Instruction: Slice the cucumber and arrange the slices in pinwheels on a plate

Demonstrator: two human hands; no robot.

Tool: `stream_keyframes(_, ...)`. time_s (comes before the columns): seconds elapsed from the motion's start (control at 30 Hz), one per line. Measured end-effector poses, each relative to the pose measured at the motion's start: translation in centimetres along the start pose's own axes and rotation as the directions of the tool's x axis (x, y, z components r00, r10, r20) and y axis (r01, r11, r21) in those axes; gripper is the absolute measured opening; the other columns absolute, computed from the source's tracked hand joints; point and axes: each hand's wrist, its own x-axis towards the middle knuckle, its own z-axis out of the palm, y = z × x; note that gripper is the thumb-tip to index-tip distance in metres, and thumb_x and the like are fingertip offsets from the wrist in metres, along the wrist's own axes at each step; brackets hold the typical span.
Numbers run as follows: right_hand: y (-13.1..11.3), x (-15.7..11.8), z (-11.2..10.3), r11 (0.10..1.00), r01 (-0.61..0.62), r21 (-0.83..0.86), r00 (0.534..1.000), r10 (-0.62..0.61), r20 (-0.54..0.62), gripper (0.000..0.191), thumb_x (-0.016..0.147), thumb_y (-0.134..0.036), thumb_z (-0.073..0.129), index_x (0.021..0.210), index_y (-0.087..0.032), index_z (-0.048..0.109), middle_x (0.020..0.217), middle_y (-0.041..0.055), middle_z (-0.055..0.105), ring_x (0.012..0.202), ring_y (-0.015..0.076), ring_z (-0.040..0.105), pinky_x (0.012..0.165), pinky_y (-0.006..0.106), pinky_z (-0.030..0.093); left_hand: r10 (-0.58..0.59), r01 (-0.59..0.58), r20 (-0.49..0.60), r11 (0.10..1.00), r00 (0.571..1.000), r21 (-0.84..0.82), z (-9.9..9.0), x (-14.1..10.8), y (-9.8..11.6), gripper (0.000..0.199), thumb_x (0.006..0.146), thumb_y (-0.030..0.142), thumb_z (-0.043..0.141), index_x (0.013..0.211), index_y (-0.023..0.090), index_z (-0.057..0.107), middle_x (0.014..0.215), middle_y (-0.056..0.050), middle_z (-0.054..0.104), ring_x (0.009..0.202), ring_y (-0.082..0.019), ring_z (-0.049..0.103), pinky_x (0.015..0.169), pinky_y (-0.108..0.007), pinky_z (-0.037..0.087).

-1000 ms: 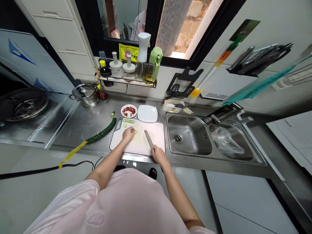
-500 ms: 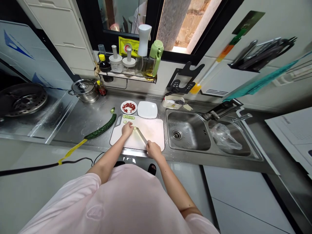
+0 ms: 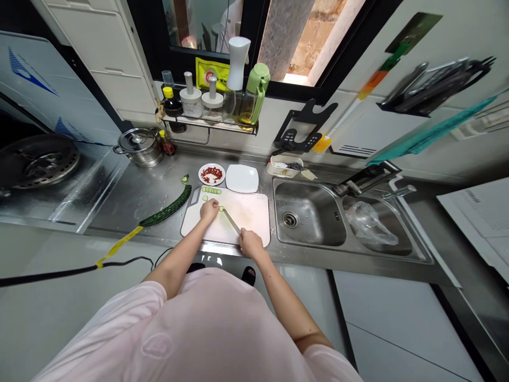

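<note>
On the white cutting board [image 3: 246,204], my right hand [image 3: 251,243] is wrapped round the handle of a knife [image 3: 231,220], whose blade points up and left. By the blade's tip is a pale green cucumber slice [image 3: 221,209]. The fingers of my left hand [image 3: 208,211] are pinched together at that slice. Several cucumber slices [image 3: 211,190] lie in a row along the board's top left, with a single slice [image 3: 205,198] below them. A long dark green cucumber [image 3: 167,209] rests on the counter left of the board.
Behind the board stand a plate of chopped red pieces [image 3: 211,174] and a white square plate [image 3: 242,178]. A sink [image 3: 308,212] adjoins on the right. A lidded steel pot [image 3: 139,148] is at the back left. Bottles and jars fill a wall shelf [image 3: 210,123].
The knife blade has turned from showing its broad side to a narrower, more edge-on view. Both hands stay in nearly the same place on the board. The view has shifted slightly.
</note>
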Motion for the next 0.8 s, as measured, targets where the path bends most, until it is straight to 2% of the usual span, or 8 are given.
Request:
stream_keyframes(0.4,0.1,0.9,-0.3,1.0,0.022,0.011,0.998,-0.023,0.053,0.028,0.09,-0.017,0.036,0.111,-0.018,0.055,0.103,0.0139,0.065,0.094,0.0226,0.062,0.074,0.03,0.041,-0.035,0.035,0.047,0.999,0.998,0.0,-0.2,0.9,0.0,0.019,0.073,0.022,0.058,0.09,0.027,0.066,0.087,0.001,0.069,0.084,-0.017,0.062,0.069,-0.025,0.042)
stream_keyframes(0.8,-0.5,2.0,-1.4,0.998,0.052,-0.021,0.995,-0.05,0.082,0.028,0.088,-0.013,0.038,0.109,-0.018,0.055,0.101,0.0123,0.066,0.092,0.0232,0.063,0.071,0.029,0.043,-0.016,0.016,0.052,1.0,0.999,-0.002,-0.2,1.0,-0.1,0.018,0.073,0.022,0.06,0.09,0.026,0.066,0.086,0.001,0.069,0.084,-0.016,0.062,0.069,-0.024,0.041)
